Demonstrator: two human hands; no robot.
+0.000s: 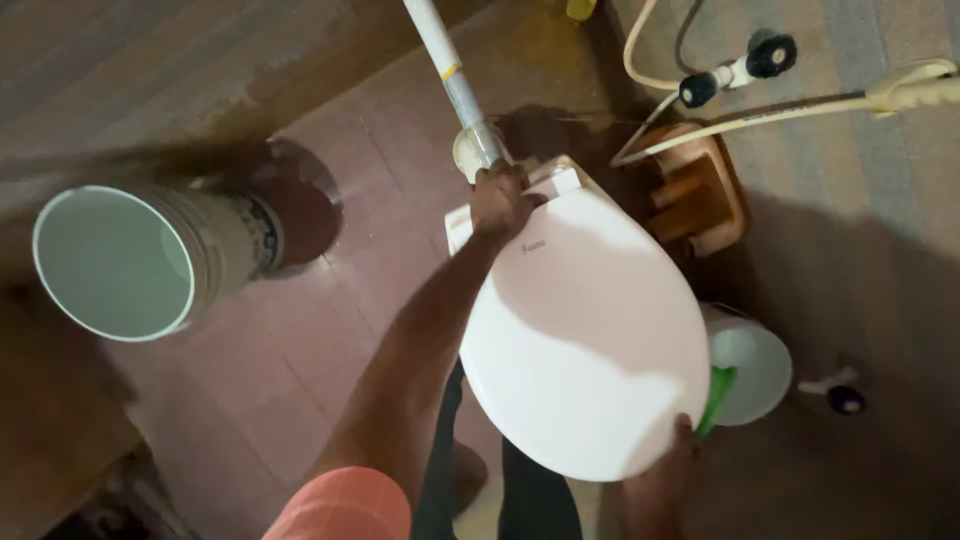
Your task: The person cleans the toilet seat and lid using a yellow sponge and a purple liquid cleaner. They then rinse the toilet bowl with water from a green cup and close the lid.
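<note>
Head view, looking down at a reddish tiled floor [300, 330]: 2 hands carry a white toilet seat lid [585, 330] held roughly flat above the floor, its hinge end pointing away from the person. The left hand [500, 200] is closed over the hinge end, fingers curled around the rim beside a white pipe [450, 75] that rises from a fitting just past the lid. The right hand [680, 445] grips the near rounded edge, fingers wrapped under it; how tightly cannot be told. A green object [717, 395] shows just past that edge, touching a small white bucket [755, 365] partly hidden under the lid. A large white bucket [130, 260] stands well apart by the floor's left edge. A wooden stool [705, 190] lies near the far right, with hoses and 2 black-knobbed valves [735, 70] above it.
</note>
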